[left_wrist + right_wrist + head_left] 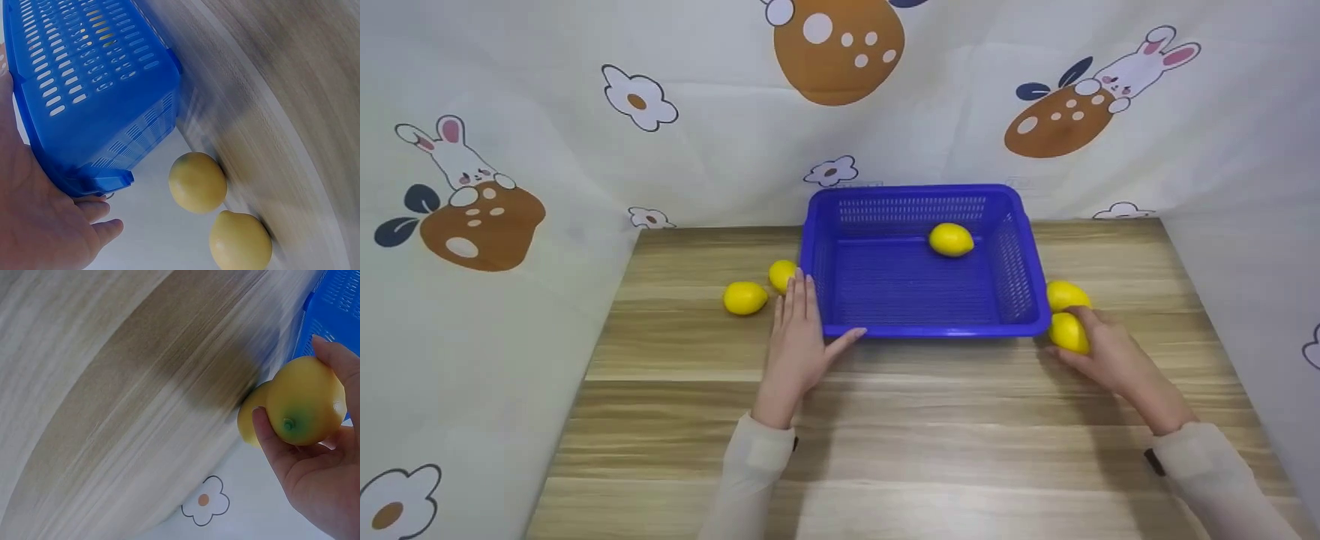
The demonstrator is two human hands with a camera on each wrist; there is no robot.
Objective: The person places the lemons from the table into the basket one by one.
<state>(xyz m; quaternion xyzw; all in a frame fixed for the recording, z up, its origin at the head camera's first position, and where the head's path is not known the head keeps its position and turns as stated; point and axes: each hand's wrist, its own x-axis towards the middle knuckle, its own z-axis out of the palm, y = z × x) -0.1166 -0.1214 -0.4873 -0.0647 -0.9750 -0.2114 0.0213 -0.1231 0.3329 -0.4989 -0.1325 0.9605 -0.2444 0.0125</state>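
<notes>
Grasped: the near lemon [1067, 334], between thumb and fingers of the right hand [1114, 356], right of centre in the head view. The left hand [797, 339] grips nothing; its fingers lie straight along the left rim of the blue basket [930, 331], thumb spread at the lower-left corner. We judge the step in hand to be picking up the near lemon while the left hand steadies the basket. Next move, in our judgement, calls for a lift clear of the far lemon [1066, 294] just above it in the frame, and of the basket's right rim.

Room: pale cloth [720, 165] fills the upper frame and both sides, printed with rabbits [460, 161], spotted brown fruits [840, 71] and outlined flowers [639, 99]. Surface: wood-grain table [930, 442], streaked light and brown, from mid-frame down to the bottom edge. On it, slightly right of centre, we note the basket upright, walls slotted. Smallest, the other lemons: basket lemon [951, 240] inside, upper right; leftmost lemon [745, 298] and rim-side lemon [781, 275] left of centre, the latter partly behind the left fingers. Whether the held fruit bears on the table we cannot tell.
</notes>
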